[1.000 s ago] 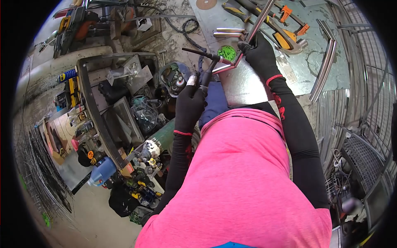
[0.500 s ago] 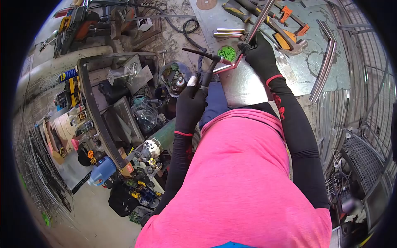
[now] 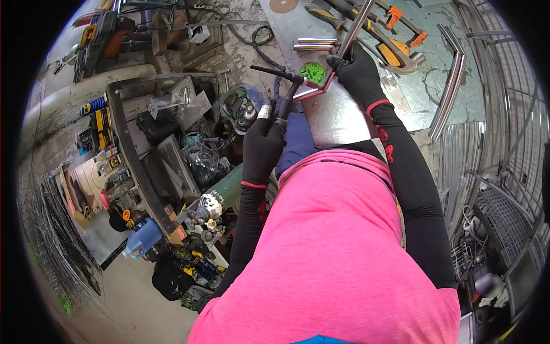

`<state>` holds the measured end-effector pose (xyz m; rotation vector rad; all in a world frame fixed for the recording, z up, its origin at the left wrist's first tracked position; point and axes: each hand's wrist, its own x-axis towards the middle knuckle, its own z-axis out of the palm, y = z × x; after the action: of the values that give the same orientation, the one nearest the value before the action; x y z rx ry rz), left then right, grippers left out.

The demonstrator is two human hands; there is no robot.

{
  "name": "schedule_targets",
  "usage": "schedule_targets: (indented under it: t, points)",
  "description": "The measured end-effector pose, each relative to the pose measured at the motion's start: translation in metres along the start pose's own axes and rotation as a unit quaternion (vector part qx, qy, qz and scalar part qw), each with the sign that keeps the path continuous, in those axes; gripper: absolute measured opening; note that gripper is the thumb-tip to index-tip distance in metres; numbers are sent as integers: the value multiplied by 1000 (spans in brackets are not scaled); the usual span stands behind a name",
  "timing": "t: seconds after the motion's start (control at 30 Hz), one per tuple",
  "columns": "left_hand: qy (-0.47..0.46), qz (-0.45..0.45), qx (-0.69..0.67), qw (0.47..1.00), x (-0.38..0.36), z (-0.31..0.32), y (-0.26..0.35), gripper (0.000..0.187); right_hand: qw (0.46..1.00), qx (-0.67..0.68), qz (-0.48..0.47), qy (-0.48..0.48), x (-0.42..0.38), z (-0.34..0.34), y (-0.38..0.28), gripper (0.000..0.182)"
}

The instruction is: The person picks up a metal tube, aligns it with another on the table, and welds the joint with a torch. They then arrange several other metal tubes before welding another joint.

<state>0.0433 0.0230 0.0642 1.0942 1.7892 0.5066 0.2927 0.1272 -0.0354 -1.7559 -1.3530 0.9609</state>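
My left hand (image 3: 263,143), in a black glove with a pale thumb tip, is closed around a black welding torch (image 3: 292,92). The torch head lies near the corner of a bent shiny metal tube (image 3: 356,30). My right hand (image 3: 360,77), also in a black glove, has its fingers wrapped round the tube's longer arm. A green round disc (image 3: 313,73) lies on the metal worktable (image 3: 424,109), between the torch and my right hand. Short metal tubes (image 3: 315,44) rest just beyond the disc.
Hammer (image 3: 413,62), orange clamp (image 3: 394,17) and bent tubes (image 3: 450,92) lie on the table's far and right parts. A framed bin (image 3: 114,126) of scrap, a green gas cylinder (image 3: 229,186) and a blue jug (image 3: 143,236) stand at the left. Wire mesh is at the right.
Both hands, the torch and the tube look almost still. The view has shifted very slightly.
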Motion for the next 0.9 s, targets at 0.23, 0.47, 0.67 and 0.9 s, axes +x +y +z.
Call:
schedule_targets:
  t: [0.23,0.47,0.67,0.9]
  points:
    - [-1,-6,11,1000,0,-2,-2,32,1000,-6,4,-3,1,0,0,46]
    - [-3,51,30,998,4,-1,-10,30,999,-2,-31,12,3,5,7,45]
    - [-9,56,42,998,7,-4,-17,28,1000,-2,9,-4,2,-1,-3,43]
    - [6,58,49,997,6,-2,-17,30,1000,-4,9,-9,3,0,-1,45]
